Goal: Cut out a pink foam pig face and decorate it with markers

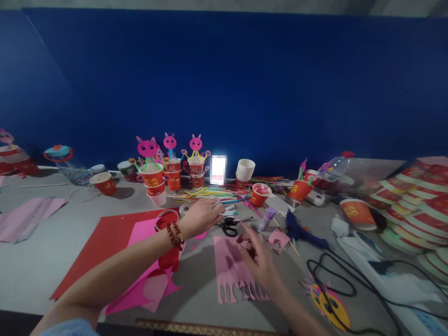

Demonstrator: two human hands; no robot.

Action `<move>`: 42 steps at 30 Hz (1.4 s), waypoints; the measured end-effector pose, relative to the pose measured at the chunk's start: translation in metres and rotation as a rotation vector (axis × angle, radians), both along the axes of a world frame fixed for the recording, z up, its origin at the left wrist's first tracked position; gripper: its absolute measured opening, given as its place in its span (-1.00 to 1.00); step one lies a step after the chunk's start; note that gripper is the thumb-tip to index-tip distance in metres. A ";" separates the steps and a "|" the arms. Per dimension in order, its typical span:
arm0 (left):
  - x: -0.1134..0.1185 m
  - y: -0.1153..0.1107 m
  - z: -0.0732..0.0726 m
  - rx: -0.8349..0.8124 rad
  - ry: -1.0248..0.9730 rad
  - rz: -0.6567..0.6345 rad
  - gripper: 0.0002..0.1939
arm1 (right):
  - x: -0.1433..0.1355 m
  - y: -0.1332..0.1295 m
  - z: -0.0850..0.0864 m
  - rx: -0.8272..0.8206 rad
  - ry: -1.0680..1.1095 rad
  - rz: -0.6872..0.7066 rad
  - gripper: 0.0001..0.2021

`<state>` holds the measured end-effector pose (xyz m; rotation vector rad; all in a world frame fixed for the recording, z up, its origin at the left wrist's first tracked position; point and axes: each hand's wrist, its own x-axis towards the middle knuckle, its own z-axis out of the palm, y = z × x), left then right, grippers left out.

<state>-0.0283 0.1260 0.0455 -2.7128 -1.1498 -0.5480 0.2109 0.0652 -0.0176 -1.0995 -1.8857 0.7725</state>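
My left hand (203, 215), with beaded bracelets at the wrist, reaches over the table beside markers and colored sticks. Its fingers stretch forward, and whether anything is under them is hidden. Over a pink sheet (224, 261) with leaf-shaped cutouts along its near edge is my right hand (257, 256), fingers apart and holding nothing. Black scissors (229, 227) lie between the two hands. A purple glue stick (267, 219) stands right of them, near a pink scrap with a round hole (278, 241).
Red and magenta sheets (101, 247) lie at left. Cup figures with pink heads (147, 148) stand behind. A blue glue gun (304, 233), its black cord, a yellow paper figure (331, 305) and stacked cups (416, 205) are at right.
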 end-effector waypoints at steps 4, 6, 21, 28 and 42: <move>-0.008 0.005 0.004 0.015 -0.038 0.024 -0.78 | -0.002 0.001 0.012 -0.005 -0.071 0.046 -0.52; -0.011 0.008 0.007 0.038 -0.058 0.065 -0.76 | -0.002 0.004 0.019 -0.002 -0.112 0.046 -0.50; -0.011 -0.015 0.011 0.048 -0.182 0.089 -0.72 | -0.021 0.029 0.044 0.168 -0.219 -0.034 -0.52; 0.008 -0.063 -0.006 -0.143 -0.438 -0.057 -0.51 | -0.028 0.013 0.036 0.062 -0.081 0.083 -0.92; 0.028 -0.149 -0.033 -0.502 -0.152 -0.154 -0.89 | -0.007 -0.073 0.030 -0.355 0.233 0.264 -0.71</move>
